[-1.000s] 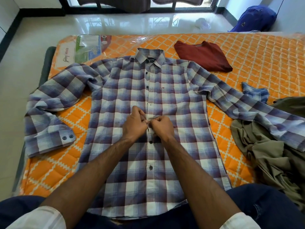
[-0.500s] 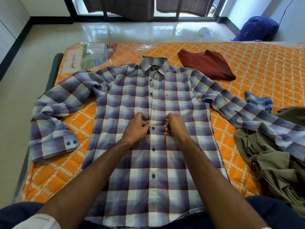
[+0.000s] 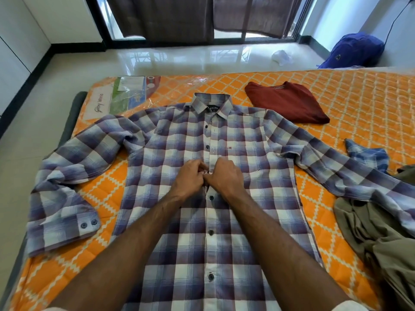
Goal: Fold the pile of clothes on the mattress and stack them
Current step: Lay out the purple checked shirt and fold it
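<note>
A checked shirt [image 3: 224, 221] lies face up and spread flat on the orange quilted mattress [image 3: 359, 104], collar pointing away from the person, both sleeves out to the sides. The left sleeve is bent back on itself, cuff near the mattress edge; the right sleeve runs over an olive garment [image 3: 381, 239] heaped at the right. The left hand [image 3: 190, 178] and right hand [image 3: 225, 178] meet at the button placket, mid-chest, fingers curled and pinching the fabric edges together at one button. Buttons below this point appear fastened; the two above appear open. A folded maroon garment [image 3: 287, 102] lies flat beyond the shirt's right shoulder, apart from it. A blue checked piece [image 3: 368, 153] shows beside the right sleeve. A blue backpack [image 3: 357, 50] sits on the floor beyond the mattress.
</note>
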